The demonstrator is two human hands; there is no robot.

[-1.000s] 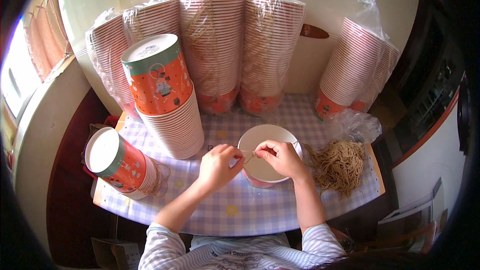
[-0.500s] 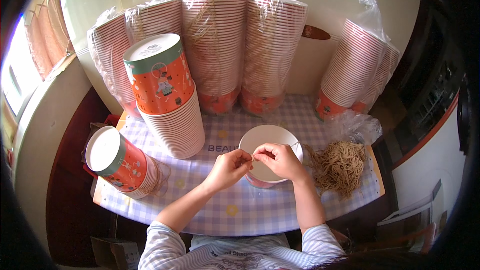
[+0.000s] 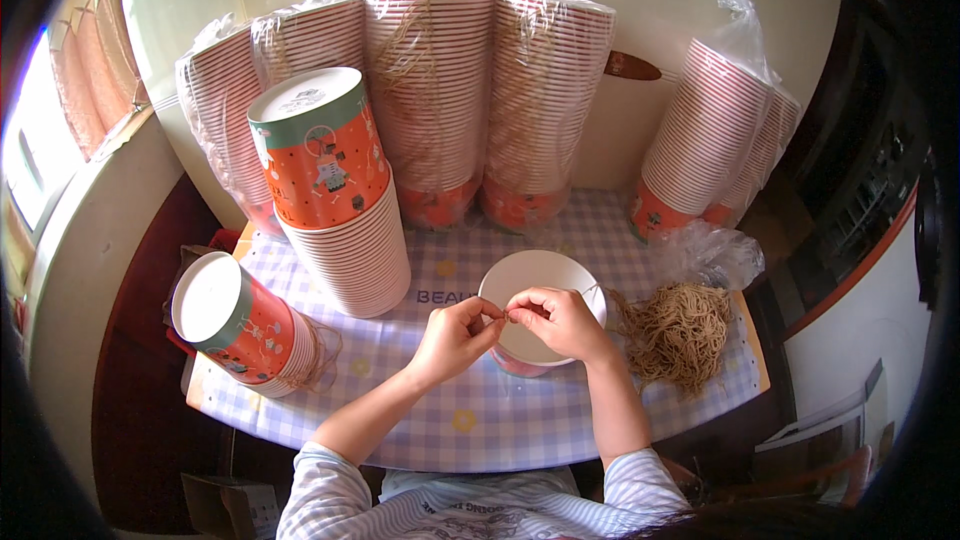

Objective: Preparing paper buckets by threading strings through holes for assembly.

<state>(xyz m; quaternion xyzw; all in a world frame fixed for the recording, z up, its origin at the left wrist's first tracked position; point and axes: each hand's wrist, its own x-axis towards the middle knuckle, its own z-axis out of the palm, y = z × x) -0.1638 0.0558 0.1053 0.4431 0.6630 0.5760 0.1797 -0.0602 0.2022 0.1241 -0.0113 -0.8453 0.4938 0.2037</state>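
Over the open mouth of a white-lined paper bucket (image 3: 548, 265), my two hands meet fingertip to fingertip. Closed in a pinch, my left hand (image 3: 458, 338) and my right hand (image 3: 556, 320) hold a thin piece of cord, mostly hidden by the fingers. A short strand (image 3: 592, 289) crosses the bucket's right rim, beside my right hand. Right of the bucket lies a loose heap of tan cord (image 3: 685, 335). At the left, an upside-down stack of printed orange buckets (image 3: 265, 340) has cord strands hanging at its rims.
A taller upside-down bucket stack (image 3: 345, 255) stands behind my left hand. Several bagged stacks (image 3: 430, 100) line the back of the table, with more bagged buckets (image 3: 705, 130) at the back right. Crumpled clear plastic (image 3: 705, 255) lies behind the cord heap. A checked cloth (image 3: 400, 430) covers the table.
My pinched fingertips have shifted very slightly against each other. Everything else stays in place.
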